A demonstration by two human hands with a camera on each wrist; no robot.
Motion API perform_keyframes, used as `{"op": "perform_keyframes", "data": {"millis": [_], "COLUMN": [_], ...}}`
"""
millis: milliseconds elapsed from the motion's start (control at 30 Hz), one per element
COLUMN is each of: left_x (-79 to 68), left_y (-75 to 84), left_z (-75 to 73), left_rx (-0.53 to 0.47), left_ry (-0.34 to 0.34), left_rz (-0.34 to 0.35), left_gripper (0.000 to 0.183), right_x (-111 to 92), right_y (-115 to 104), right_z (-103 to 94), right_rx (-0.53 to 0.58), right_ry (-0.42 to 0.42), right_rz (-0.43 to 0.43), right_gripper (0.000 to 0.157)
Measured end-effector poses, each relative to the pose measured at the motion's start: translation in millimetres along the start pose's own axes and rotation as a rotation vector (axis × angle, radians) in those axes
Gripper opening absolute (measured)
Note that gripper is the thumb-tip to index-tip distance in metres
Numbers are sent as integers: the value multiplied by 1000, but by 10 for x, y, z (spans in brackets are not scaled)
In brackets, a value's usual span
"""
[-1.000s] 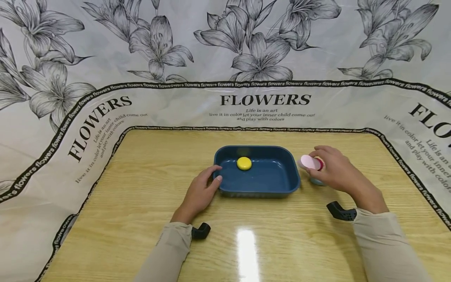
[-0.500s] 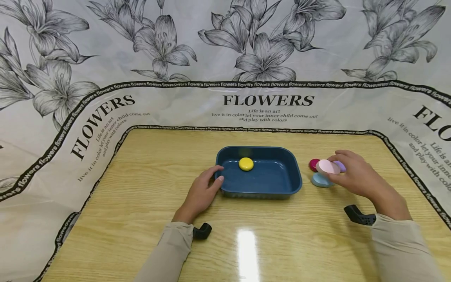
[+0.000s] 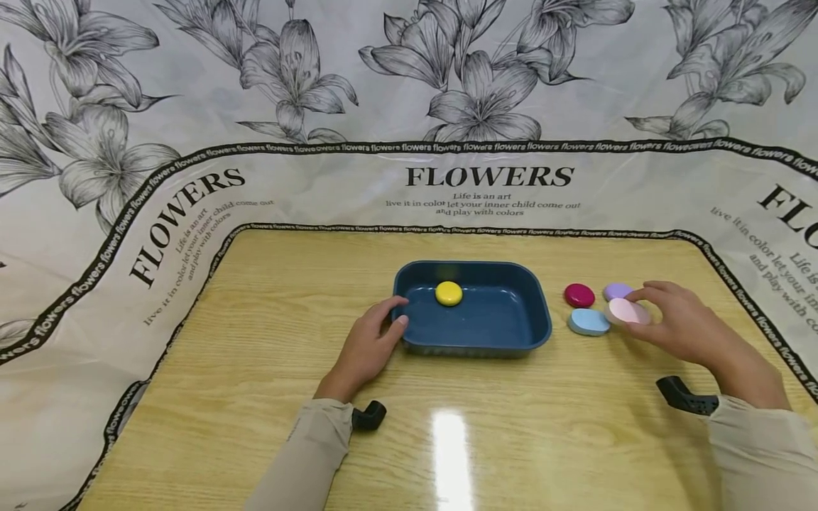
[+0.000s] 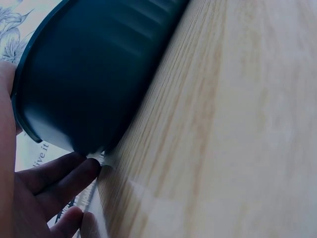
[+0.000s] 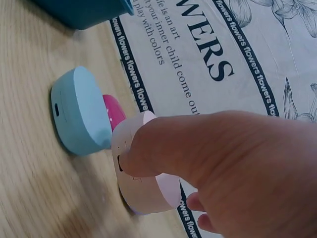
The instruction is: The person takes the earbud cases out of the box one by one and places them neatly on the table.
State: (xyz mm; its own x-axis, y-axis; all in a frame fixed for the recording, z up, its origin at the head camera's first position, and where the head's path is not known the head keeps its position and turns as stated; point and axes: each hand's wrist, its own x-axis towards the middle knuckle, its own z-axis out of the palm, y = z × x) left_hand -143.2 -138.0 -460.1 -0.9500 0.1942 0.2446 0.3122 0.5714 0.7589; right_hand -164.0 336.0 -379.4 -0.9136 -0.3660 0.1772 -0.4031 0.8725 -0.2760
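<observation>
In the head view my right hand (image 3: 693,330) pinches a pink oval earbud case (image 3: 626,312) between thumb and fingers. The right wrist view shows a small port in that pink case's side, by my thumb. Beside it on the table lie a light blue oval earbud case (image 3: 589,322), a dark pink round case (image 3: 579,295) and a lilac one (image 3: 617,292), the last partly behind the pink case. My left hand (image 3: 364,348) grips the left end of a dark blue tub (image 3: 476,350), thumb and forefinger at its rim. A yellow round case (image 3: 449,294) lies inside the tub.
Wood-grain table (image 3: 268,312) lies under everything, with a bright light reflection near the front. A flower-printed cloth (image 3: 326,184) rises at the back and sides. Each wrist carries a black mount (image 3: 686,395).
My right hand has moved right with the pink case, away from the tub, and the dark pink, light blue and lilac cases have come into sight. My left hand stays at the tub.
</observation>
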Motion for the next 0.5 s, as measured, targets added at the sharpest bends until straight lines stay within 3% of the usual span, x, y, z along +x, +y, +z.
{"op": "perform_keyframes", "data": {"millis": [500], "left_x": [-9], "left_y": [9], "left_z": [-7], "left_rx": [-5], "left_ry": [-8], "left_rz": [10], "left_gripper": [50], "right_x": [-70], "right_y": [208], "right_z": [45], "right_rx": [-28], "right_ry": [-56], "right_rz": [20], "right_gripper": [42]}}
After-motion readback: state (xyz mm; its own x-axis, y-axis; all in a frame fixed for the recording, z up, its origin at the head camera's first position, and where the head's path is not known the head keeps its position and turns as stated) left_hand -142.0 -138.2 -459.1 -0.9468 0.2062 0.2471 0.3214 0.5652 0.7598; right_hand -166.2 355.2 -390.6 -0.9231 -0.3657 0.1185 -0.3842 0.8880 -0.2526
